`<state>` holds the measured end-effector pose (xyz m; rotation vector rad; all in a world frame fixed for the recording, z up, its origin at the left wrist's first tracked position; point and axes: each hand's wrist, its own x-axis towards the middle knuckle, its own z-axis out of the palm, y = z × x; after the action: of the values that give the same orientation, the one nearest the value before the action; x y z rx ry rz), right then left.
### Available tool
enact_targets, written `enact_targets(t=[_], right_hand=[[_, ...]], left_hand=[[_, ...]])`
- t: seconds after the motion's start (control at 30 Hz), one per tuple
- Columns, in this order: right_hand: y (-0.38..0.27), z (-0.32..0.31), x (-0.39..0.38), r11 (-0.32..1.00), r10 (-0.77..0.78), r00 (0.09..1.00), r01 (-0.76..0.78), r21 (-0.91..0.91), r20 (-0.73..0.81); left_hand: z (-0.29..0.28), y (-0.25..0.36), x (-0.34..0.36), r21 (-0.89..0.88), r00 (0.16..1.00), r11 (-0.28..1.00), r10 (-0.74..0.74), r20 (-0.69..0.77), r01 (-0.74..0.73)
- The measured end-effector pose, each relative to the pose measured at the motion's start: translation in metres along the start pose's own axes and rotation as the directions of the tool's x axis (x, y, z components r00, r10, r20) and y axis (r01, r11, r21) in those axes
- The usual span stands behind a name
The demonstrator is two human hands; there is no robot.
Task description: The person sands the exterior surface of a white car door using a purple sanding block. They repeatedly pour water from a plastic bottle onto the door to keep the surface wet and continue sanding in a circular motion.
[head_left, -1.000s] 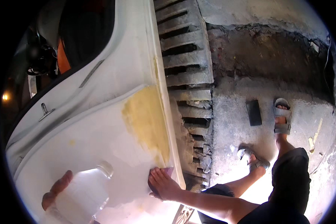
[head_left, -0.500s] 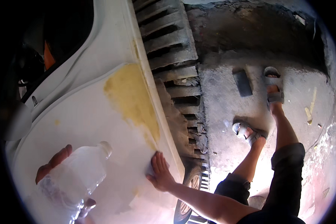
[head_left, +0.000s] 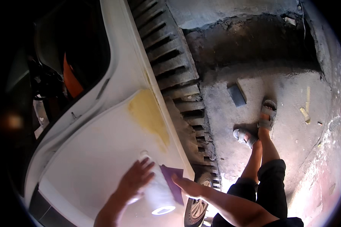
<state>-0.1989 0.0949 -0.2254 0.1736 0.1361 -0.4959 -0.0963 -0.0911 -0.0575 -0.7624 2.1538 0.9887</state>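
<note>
Low over the white car panel (head_left: 91, 159), my left hand (head_left: 134, 179) curves against the side of a clear plastic bottle (head_left: 157, 189), which is smeared by motion. The bottle's round base faces toward me and its cap end points away. My right hand (head_left: 183, 185) pinches a purple sheet of sandpaper (head_left: 173, 176), thumb on top; its other fingers are hidden behind the sheet. Sandpaper and bottle overlap in view. Beyond my hands, a yellowish filler patch (head_left: 149, 119) covers part of the panel close to its right edge.
A slatted grate (head_left: 166, 49) runs along the car's right side, with a wheel (head_left: 197, 206) below my right forearm. On the concrete floor (head_left: 288, 151) lie a dark rectangular block (head_left: 236, 94) and yellowish scraps (head_left: 305, 115). My sandalled feet (head_left: 267, 113) stand there. A dark pit (head_left: 254, 45) lies beyond.
My left hand has brought the bottle rightward, beside my right hand. The right hand has lifted from below the filler patch, and its purple sandpaper now shows. The view has shifted.
</note>
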Motion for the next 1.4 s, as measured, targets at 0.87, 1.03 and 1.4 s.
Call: enact_targets(t=[0.87, 1.03, 1.4], right_hand=[[-0.091, 0.016, -0.034, 0.676, -0.41, 0.863, 0.07, -0.734, -0.295], [-0.093, 0.023, -0.04, 0.703, -0.378, 0.896, 0.115, -0.702, -0.232], [-0.089, 0.026, -0.043, 0.694, -0.355, 0.928, 0.179, -0.697, -0.115]], left_hand=[[0.007, -0.163, 0.186, 0.853, 0.876, 0.398, -0.466, -0.127, 0.336], [-0.033, -0.144, 0.147, 0.849, 0.902, 0.495, -0.43, 0.05, 0.188], [-0.083, -0.091, 0.082, 0.806, 0.907, 0.553, -0.419, 0.049, 0.212]])
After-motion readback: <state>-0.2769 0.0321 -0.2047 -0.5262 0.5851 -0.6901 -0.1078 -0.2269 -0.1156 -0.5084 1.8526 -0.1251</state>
